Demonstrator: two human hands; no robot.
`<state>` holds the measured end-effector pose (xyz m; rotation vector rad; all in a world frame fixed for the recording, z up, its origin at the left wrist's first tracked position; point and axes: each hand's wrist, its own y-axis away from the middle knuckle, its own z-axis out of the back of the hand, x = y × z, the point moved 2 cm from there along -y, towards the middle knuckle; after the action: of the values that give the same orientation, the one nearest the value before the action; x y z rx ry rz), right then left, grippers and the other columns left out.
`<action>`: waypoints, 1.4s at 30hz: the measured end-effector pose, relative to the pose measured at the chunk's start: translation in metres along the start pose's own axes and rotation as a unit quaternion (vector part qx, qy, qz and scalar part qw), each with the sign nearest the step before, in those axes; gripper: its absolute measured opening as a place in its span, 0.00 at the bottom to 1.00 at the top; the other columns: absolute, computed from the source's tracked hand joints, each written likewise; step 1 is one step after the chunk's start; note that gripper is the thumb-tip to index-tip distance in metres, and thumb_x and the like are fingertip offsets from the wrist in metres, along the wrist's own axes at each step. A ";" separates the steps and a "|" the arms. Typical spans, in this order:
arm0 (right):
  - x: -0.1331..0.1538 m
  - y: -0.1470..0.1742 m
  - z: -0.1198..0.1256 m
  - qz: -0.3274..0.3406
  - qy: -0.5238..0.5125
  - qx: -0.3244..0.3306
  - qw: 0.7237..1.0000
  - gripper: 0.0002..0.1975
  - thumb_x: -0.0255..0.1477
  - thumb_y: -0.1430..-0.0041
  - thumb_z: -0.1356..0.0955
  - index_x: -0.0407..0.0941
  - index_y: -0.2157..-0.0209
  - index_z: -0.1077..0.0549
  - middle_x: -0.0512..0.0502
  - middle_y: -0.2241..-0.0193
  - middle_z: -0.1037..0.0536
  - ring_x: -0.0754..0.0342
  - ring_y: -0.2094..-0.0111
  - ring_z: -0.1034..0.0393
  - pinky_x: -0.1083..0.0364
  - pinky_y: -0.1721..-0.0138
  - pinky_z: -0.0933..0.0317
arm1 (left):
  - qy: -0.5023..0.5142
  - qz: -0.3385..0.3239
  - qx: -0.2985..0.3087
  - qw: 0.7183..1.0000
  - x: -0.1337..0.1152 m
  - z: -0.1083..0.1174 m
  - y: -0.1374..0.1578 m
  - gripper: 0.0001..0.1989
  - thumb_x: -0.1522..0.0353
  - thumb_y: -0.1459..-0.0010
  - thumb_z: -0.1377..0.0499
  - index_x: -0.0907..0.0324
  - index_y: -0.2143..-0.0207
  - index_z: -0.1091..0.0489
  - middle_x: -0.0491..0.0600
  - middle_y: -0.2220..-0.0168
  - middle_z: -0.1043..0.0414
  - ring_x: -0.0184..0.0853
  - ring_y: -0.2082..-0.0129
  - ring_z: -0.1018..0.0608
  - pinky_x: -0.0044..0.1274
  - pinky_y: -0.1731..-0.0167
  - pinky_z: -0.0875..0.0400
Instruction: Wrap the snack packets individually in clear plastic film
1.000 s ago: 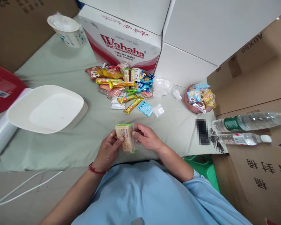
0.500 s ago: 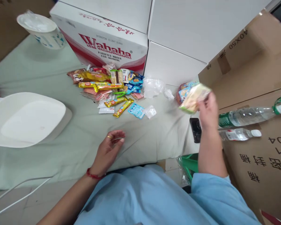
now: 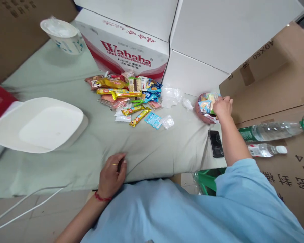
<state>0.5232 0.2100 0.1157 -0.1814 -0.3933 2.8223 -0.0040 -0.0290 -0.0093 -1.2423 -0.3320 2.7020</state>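
Observation:
My right hand [image 3: 223, 107] reaches into a small round pinkish basket [image 3: 203, 117] at the right of the table. Its curled fingers are on a pale yellow-green snack packet [image 3: 215, 98], partly hidden by the hand. A blue-and-white snack packet [image 3: 204, 107] lies beside it in the basket. Near the table's front edge, my left hand [image 3: 113, 172] rests loosely curled, thumb close to the fingers, with nothing visible in it. Beyond it lie yellow snack bars [image 3: 140, 117], a light-blue packet [image 3: 153, 120] and a heap of other wrapped snacks [image 3: 114, 83].
A white plastic basin [image 3: 49, 111] stands at left, a lidless paper tub [image 3: 70, 44] behind it. A Wahaha carton [image 3: 126, 50] backs the snacks. Clear wrappers [image 3: 171, 97] lie mid-table. A black phone [image 3: 216, 143] and two water bottles [image 3: 276, 131] are at right, near cardboard [image 3: 263, 84].
My right hand has carried the snack packet back and down into the basket. My left hand has drawn slightly towards me and curled more. The view has shifted a little.

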 end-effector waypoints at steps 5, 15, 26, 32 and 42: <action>0.026 0.028 0.040 -0.023 0.003 -0.070 0.997 0.21 0.34 0.28 0.41 0.39 0.42 0.28 0.26 0.46 0.34 0.37 0.45 0.43 0.42 0.49 0.44 | -0.024 -0.044 -0.008 0.999 0.001 -0.003 0.001 0.12 0.67 0.33 0.45 0.57 0.50 0.29 0.54 0.55 0.22 0.42 0.54 0.20 0.33 0.51 0.25; 0.069 0.114 -0.022 0.051 0.021 0.033 0.998 0.26 0.33 0.30 0.38 0.38 0.35 0.35 0.26 0.43 0.30 0.41 0.52 0.31 0.48 0.57 0.39 | -0.027 -0.065 -0.007 0.998 -0.003 -0.005 0.002 0.11 0.70 0.35 0.44 0.56 0.52 0.28 0.54 0.56 0.21 0.42 0.55 0.20 0.35 0.52 0.23; -0.018 0.103 -0.046 -0.026 -0.055 -0.020 0.998 0.16 0.29 0.31 0.42 0.40 0.56 0.25 0.34 0.56 0.27 0.45 0.56 0.35 0.49 0.50 0.40 | -0.039 -0.097 -0.009 0.995 -0.001 -0.007 0.002 0.08 0.72 0.36 0.43 0.56 0.57 0.26 0.54 0.56 0.21 0.41 0.56 0.21 0.34 0.53 0.24; -0.068 0.088 -0.059 -0.038 -0.084 -0.045 0.995 0.12 0.30 0.34 0.41 0.43 0.59 0.28 0.34 0.56 0.27 0.44 0.53 0.36 0.46 0.46 0.42 | -0.045 -0.110 0.001 0.993 0.000 -0.008 0.002 0.07 0.72 0.37 0.42 0.56 0.58 0.26 0.54 0.57 0.22 0.41 0.56 0.21 0.34 0.54 0.25; -0.096 0.034 -0.089 -0.012 -0.135 -0.090 0.987 0.07 0.29 0.38 0.38 0.45 0.63 0.28 0.35 0.60 0.28 0.43 0.55 0.36 0.45 0.48 0.40 | -0.092 -0.153 0.005 0.984 -0.010 -0.005 -0.002 0.10 0.76 0.37 0.42 0.58 0.56 0.28 0.54 0.57 0.24 0.40 0.56 0.21 0.32 0.54 0.25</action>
<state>0.6203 0.1728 0.0292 0.1703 -0.7048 2.7916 0.0065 -0.0284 -0.0043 -0.8575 -0.4873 2.5476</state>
